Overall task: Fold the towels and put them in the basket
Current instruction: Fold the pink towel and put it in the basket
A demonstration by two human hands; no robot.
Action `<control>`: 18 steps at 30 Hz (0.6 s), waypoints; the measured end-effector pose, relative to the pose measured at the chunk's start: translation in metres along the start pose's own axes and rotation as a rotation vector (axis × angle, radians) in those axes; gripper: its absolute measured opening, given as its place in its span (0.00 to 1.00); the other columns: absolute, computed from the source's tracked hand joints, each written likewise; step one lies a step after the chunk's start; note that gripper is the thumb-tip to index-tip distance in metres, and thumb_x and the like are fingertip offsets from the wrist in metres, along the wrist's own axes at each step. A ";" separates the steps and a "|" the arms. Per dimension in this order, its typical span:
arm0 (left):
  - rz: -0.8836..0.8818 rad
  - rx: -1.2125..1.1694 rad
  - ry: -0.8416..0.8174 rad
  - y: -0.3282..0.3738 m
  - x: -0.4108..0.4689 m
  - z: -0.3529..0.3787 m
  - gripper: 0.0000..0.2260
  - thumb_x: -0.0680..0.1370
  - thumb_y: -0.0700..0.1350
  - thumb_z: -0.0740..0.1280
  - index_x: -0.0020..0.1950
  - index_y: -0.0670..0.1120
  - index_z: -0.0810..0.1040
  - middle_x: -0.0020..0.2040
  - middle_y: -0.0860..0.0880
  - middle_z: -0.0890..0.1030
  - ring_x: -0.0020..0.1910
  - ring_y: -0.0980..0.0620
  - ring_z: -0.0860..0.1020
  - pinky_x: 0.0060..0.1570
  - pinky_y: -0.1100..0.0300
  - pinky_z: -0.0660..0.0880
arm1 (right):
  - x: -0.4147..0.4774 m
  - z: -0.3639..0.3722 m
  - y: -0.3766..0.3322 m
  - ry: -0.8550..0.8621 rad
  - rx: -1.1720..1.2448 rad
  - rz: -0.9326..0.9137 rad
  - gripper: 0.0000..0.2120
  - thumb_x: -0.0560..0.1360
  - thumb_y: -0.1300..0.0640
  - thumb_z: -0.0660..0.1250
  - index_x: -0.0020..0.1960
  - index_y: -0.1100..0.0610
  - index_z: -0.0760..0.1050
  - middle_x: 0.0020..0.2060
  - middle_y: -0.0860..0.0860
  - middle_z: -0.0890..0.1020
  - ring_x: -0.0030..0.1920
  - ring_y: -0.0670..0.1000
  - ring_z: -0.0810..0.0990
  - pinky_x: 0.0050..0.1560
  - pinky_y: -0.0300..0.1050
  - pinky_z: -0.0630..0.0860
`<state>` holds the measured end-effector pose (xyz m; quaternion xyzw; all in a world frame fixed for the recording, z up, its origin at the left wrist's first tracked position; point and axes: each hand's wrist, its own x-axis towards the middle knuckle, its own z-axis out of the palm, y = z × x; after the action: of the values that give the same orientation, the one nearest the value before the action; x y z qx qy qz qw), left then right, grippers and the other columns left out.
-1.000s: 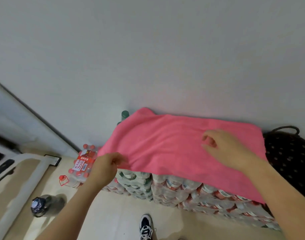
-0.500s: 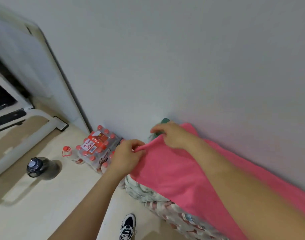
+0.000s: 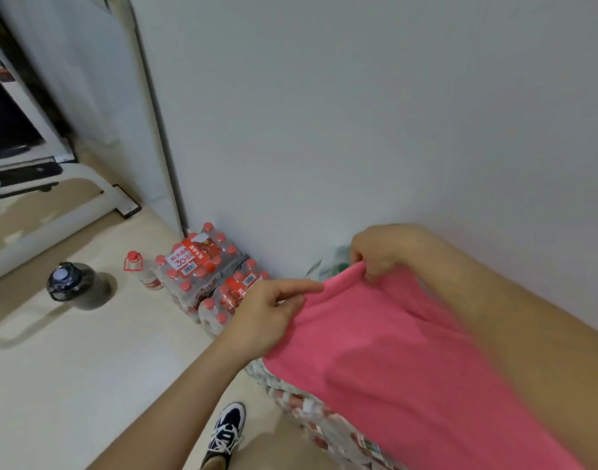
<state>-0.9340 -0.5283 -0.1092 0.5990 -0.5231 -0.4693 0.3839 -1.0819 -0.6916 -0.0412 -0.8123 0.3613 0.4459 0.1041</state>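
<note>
**Desk:** Entry one, the task's thing?

**Operator:** I am logging one pink towel (image 3: pixel 409 368). It is lying spread over a stack of shrink-wrapped water-bottle packs (image 3: pixel 311 412) that is standing against the white wall (image 3: pixel 358 113). Its left end is hanging raised off the stack, between both grips.

**Desk:** State of the grips?

**Operator:** The left grip (image 3: pixel 270 310) is holding the near corner of that raised end. Its index finger is lying straight along the hem and the other fingers are curling under the cloth. The right grip (image 3: pixel 382 252) is pinching the far corner with curled fingers, its forearm reaching across above the towel.

**Desk:** Remaining items?

**Operator:** I am listing these on the pale floor (image 3: pixel 70 385):
- Red-capped bottle packs (image 3: pixel 202 266) are sitting by the wall, just left of the stack.
- A single red-capped bottle (image 3: pixel 139 269) is standing just beside them.
- A dark lidded jug (image 3: pixel 73 286) is standing farther left, well apart.
- A dark-and-white sneaker (image 3: pixel 228 432) is showing below the left forearm.

Something green and blurred is showing behind the raised corner. I cannot tell what it is.
</note>
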 end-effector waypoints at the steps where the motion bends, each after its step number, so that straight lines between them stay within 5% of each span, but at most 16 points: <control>1: -0.026 -0.006 0.012 -0.003 -0.002 0.000 0.15 0.79 0.34 0.62 0.54 0.49 0.84 0.33 0.68 0.79 0.33 0.71 0.75 0.35 0.77 0.66 | -0.001 -0.003 0.004 0.038 -0.041 0.024 0.06 0.68 0.55 0.71 0.44 0.51 0.80 0.34 0.47 0.76 0.40 0.52 0.76 0.39 0.42 0.73; 3: -0.048 0.050 0.040 -0.009 -0.004 0.002 0.18 0.78 0.32 0.60 0.54 0.50 0.84 0.34 0.67 0.79 0.33 0.68 0.75 0.35 0.75 0.66 | 0.000 -0.006 0.011 0.156 -0.097 0.056 0.06 0.67 0.51 0.70 0.42 0.52 0.78 0.34 0.48 0.76 0.39 0.53 0.76 0.38 0.43 0.74; 6: -0.012 0.180 0.048 -0.018 -0.004 0.002 0.19 0.77 0.33 0.61 0.57 0.53 0.83 0.53 0.60 0.83 0.52 0.61 0.79 0.54 0.65 0.73 | 0.010 -0.004 0.019 0.279 -0.121 0.049 0.07 0.67 0.50 0.68 0.40 0.52 0.74 0.39 0.49 0.79 0.42 0.54 0.78 0.39 0.45 0.76; 10: 0.075 0.305 0.066 -0.019 -0.005 -0.002 0.17 0.78 0.36 0.61 0.61 0.52 0.81 0.59 0.57 0.81 0.59 0.57 0.77 0.58 0.62 0.71 | 0.021 -0.001 0.019 0.228 -0.105 0.023 0.07 0.67 0.50 0.68 0.41 0.50 0.71 0.43 0.51 0.80 0.45 0.55 0.79 0.42 0.46 0.76; 13: -0.018 0.302 0.071 -0.025 -0.004 -0.006 0.17 0.79 0.37 0.60 0.63 0.51 0.80 0.61 0.56 0.80 0.61 0.57 0.75 0.58 0.68 0.67 | 0.026 -0.002 0.026 0.089 -0.097 0.058 0.11 0.70 0.50 0.69 0.49 0.52 0.72 0.47 0.51 0.78 0.47 0.54 0.77 0.43 0.44 0.72; 15: -0.121 0.226 0.058 -0.031 -0.001 -0.010 0.16 0.79 0.38 0.60 0.63 0.50 0.79 0.63 0.56 0.79 0.62 0.58 0.74 0.57 0.71 0.64 | 0.027 -0.005 0.032 0.045 0.005 0.090 0.15 0.71 0.49 0.71 0.54 0.53 0.72 0.46 0.48 0.75 0.47 0.52 0.75 0.46 0.44 0.71; 18: -0.165 0.168 0.031 -0.036 0.000 -0.013 0.17 0.78 0.37 0.61 0.63 0.51 0.79 0.63 0.56 0.78 0.64 0.59 0.74 0.62 0.68 0.65 | 0.030 -0.006 0.035 0.211 0.311 0.067 0.11 0.71 0.55 0.72 0.51 0.50 0.75 0.40 0.44 0.74 0.43 0.50 0.75 0.45 0.42 0.70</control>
<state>-0.9121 -0.5234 -0.1405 0.6772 -0.5037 -0.4444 0.3003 -1.0917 -0.7344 -0.0567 -0.8161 0.4617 0.3002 0.1751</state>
